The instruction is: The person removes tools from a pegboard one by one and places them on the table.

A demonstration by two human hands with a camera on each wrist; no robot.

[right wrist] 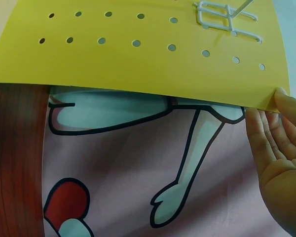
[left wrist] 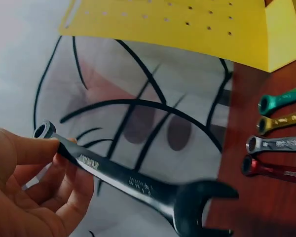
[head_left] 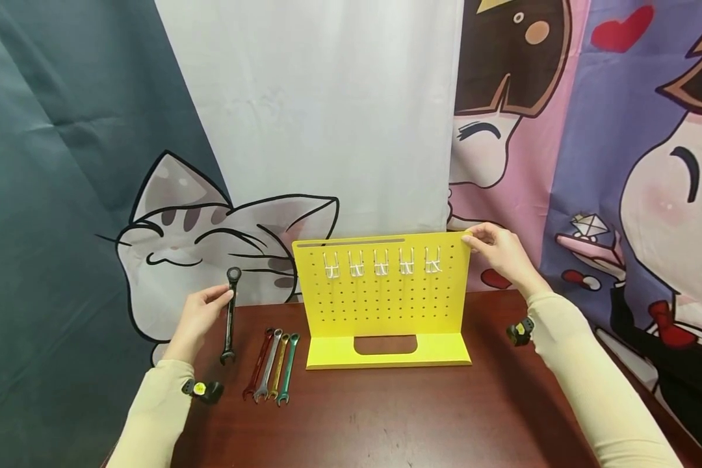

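My left hand (head_left: pixel 201 316) pinches a black combination wrench (head_left: pixel 230 318) near its ring end and holds it upright above the table. In the left wrist view the wrench (left wrist: pixel 133 180) shows its open jaw pointing away from the fingers. With thumb and fingers my right hand (head_left: pixel 500 252) grips the top right corner of a yellow pegboard (head_left: pixel 386 305), which stands on its own base. White wire hooks (head_left: pixel 381 263) hang in a row across the board's upper part. In the right wrist view the thumb lies on the board's front face (right wrist: pixel 153 69), fingers behind it.
Left of the board, red (head_left: pixel 259 364), silver (head_left: pixel 268 365), gold (head_left: pixel 278 366) and green (head_left: pixel 288 370) wrenches lie side by side on the brown table (head_left: pixel 380 416). A cartoon-printed curtain (head_left: pixel 327 117) hangs behind.
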